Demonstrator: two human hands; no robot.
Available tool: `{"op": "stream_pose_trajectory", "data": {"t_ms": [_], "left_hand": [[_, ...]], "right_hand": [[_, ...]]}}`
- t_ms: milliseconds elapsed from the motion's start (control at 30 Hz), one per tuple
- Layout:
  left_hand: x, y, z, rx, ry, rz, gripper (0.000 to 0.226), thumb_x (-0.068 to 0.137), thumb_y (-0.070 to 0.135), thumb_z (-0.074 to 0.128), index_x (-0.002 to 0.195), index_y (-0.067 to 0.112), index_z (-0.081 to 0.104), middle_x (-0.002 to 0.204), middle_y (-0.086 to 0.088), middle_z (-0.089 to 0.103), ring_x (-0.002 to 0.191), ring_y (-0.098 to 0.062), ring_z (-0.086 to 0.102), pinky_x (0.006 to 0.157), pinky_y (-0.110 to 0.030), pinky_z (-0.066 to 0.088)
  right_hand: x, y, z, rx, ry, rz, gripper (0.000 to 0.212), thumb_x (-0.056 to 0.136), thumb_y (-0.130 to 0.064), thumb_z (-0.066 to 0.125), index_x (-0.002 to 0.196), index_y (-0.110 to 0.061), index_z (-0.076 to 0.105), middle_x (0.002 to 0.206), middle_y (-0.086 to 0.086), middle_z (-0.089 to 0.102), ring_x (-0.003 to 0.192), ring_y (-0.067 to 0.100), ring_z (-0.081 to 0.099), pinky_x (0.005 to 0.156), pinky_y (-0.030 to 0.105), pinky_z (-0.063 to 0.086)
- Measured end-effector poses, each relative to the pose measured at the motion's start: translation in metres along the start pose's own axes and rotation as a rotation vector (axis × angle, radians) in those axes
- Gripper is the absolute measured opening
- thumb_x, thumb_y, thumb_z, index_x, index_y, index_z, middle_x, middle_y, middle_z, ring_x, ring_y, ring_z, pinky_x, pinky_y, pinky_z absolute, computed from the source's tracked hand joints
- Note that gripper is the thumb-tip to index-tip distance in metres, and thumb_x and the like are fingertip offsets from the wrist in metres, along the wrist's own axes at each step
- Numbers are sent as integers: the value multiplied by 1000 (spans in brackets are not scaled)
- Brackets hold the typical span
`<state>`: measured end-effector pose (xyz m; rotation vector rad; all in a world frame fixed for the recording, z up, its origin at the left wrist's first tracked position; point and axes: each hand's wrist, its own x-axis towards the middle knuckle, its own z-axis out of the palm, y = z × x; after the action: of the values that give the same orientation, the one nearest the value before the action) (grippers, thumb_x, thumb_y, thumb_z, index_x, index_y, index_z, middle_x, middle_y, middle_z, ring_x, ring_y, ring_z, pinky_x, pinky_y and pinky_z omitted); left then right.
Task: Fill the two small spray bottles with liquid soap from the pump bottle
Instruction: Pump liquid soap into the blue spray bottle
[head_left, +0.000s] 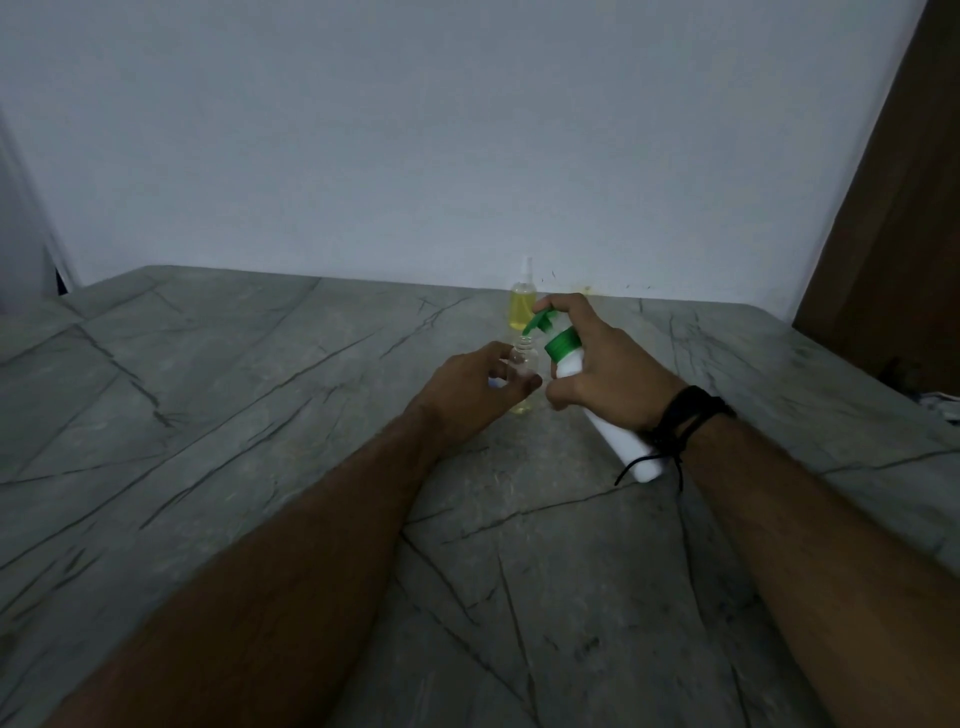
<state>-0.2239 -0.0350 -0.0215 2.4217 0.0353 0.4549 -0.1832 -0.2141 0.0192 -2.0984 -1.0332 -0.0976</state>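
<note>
I see the left hand fingers pinching the small spray bottle — right hand fingers wrapped round the tilted pump bottle, nozzle over its open neck.

My view takes in two bare forearms with no sleeves on either. Fine hair shows along the left forearm. The right wrist wears a black cord wristband, wrapped around several times, with loose knotted ends hanging from it. I see no rings, watch or gloves on the left hand or the right hand.
</note>
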Motion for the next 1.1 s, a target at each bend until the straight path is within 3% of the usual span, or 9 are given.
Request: {"op": "stream_pose_trajectory", "data": {"t_ms": [300,467,633,800,967,1100], "left_hand": [[-3,2,-2,-19,0,5,55,90,50,61,135,19,53,128,-2,64,106,-13,62,83,-25,46],[-2,4,-2,-11,-12,-9,55,91,49,62,136,20,51,130,-2,63,103,-9,59,81,-22,44],[-2,4,-1,-13,-12,-8,55,90,49,61,135,19,51,131,-3,63,110,-16,61,84,-25,45],[-1,3,0,-9,-14,-15,55,90,50,61,136,20,50,130,-2,63,107,-12,60,81,-24,44],[-1,3,0,7,-14,-8,55,91,50,60,136,20,50,131,-2,62,110,-16,61,83,-25,45],[-1,3,-1,8,-5,-9,56,90,52,60,136,22,50,130,-1,63,106,-13,61,81,-24,44]], "right_hand": [[-1,-2,0,-1,-4,8,83,69,-5,77,136,-34,38,92,-9,59,72,9,60,55,8,41],[-1,-2,-2,12,-7,19,78,68,-1,75,131,-33,39,91,-5,60,73,14,61,59,19,45],[-1,0,-2,26,-1,12,82,69,-4,77,134,-34,39,91,-8,59,72,9,60,56,8,41],[-1,-1,-3,26,-12,19,81,68,-1,76,132,-33,39,93,-6,59,75,12,60,60,18,44],[-2,0,-3,38,-5,25,80,68,-1,77,132,-31,40,92,-7,59,72,9,59,56,10,42],[-1,0,-2,27,-13,29,84,67,-3,78,134,-34,38,93,-5,59,73,12,60,59,17,42]]}}
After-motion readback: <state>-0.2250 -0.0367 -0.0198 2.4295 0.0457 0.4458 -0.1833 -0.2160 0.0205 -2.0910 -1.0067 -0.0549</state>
